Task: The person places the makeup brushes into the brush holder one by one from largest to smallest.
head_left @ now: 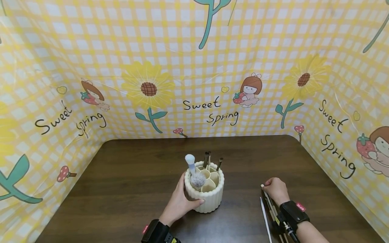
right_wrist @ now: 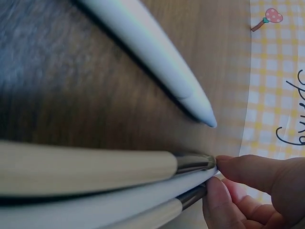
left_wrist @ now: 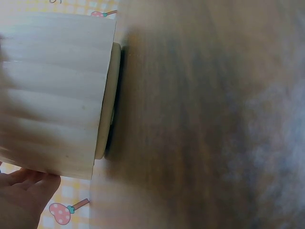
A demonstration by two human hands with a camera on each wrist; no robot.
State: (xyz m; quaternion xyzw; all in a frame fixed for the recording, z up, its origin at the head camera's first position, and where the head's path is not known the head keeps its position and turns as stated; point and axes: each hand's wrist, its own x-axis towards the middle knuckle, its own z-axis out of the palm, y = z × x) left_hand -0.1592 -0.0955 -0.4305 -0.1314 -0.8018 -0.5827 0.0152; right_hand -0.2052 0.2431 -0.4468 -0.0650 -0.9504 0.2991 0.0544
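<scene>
My left hand (head_left: 179, 204) grips a cream fluted brush holder (head_left: 209, 201) from its left side, thumb across the front. The same holder's wall (left_wrist: 57, 95) fills the left part of the left wrist view. My right hand (head_left: 276, 189) pinches the end of a slim white stick (right_wrist: 124, 195) between thumb and finger. Beside that stick lie two beige-handled brushes, one on the near side (right_wrist: 90, 174) and one beyond (right_wrist: 159, 214), with dark metal ends by my fingertips. Apart from them lies a white pointed stylus-like stick (right_wrist: 147, 52); its full length is cut off.
In the holder's compartments stand a white-topped brush (head_left: 190, 161), a fluffy grey brush head (head_left: 198, 180) and several dark-ended sticks (head_left: 206, 158). A brown wooden table (head_left: 130, 175) bears everything. Yellow checked cloth (head_left: 170, 44) walls its back and sides.
</scene>
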